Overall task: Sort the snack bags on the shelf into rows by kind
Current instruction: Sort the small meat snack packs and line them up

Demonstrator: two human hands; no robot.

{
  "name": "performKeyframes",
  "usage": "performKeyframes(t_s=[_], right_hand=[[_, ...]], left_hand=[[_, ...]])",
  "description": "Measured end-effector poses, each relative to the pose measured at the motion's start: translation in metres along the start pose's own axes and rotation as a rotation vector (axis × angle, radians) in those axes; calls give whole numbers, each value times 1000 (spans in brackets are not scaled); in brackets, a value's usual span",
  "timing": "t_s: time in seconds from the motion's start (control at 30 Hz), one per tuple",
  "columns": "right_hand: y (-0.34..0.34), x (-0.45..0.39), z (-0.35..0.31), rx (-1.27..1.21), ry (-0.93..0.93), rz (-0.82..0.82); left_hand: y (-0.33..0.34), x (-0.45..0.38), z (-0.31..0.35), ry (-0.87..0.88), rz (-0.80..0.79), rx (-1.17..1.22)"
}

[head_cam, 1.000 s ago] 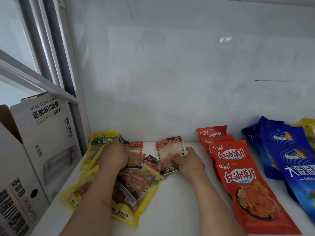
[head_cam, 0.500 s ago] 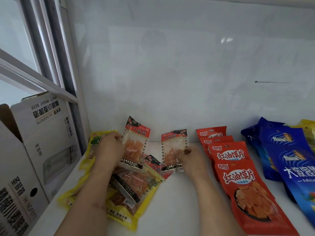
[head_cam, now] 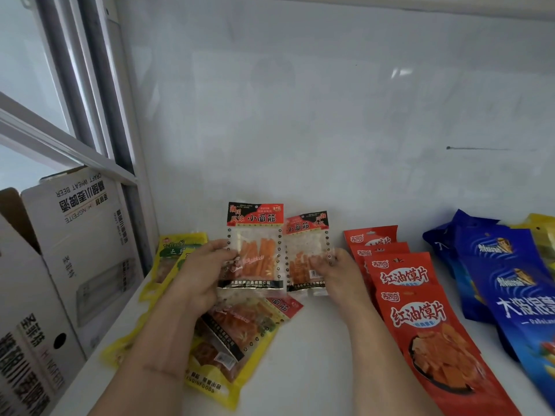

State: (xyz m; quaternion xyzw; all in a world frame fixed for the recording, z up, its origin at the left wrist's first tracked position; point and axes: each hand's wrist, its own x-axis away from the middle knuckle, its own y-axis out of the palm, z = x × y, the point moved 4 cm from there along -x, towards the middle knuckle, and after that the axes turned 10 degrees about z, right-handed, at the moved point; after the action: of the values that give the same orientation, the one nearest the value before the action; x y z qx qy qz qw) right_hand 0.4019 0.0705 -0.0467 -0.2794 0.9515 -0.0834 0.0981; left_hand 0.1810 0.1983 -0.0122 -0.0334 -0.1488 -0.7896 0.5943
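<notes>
My left hand pinches a small clear gluten-strip packet with a red and black header, held upright above the shelf. My right hand holds a second packet of the same kind upright, right beside the first. Under my left hand lies a loose pile: more small clear packets on top of yellow bags, with another yellow bag against the left wall. A row of overlapping red bags runs front to back on the right.
Blue bags lie in a row at the far right, with a yellow bag behind them. An open cardboard box stands left of the white shelf. The white back wall is close behind the bags.
Both hands have lifted their small clear packets off the shelf and brought them upright, side by side. The left packet rose out of the pile.
</notes>
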Motion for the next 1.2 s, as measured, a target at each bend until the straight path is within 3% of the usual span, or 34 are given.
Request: performKeyframes(t_s=[0.23, 0.4, 0.7, 0.97, 1.2], right_hand=[[-2, -6, -1, 289, -47, 159], [-2, -14, 2, 479, -35, 184], [-7, -24, 4, 282, 44, 169], [-6, -21, 8, 199, 30, 169], [-2, -17, 6, 265, -53, 247]], left_hand=[[29, 16, -17, -17, -56, -161], [51, 18, -32, 36, -44, -294], [79, 8, -54, 132, 51, -438], [101, 0, -61, 300, 123, -887], [105, 1, -59, 373, 124, -1046]])
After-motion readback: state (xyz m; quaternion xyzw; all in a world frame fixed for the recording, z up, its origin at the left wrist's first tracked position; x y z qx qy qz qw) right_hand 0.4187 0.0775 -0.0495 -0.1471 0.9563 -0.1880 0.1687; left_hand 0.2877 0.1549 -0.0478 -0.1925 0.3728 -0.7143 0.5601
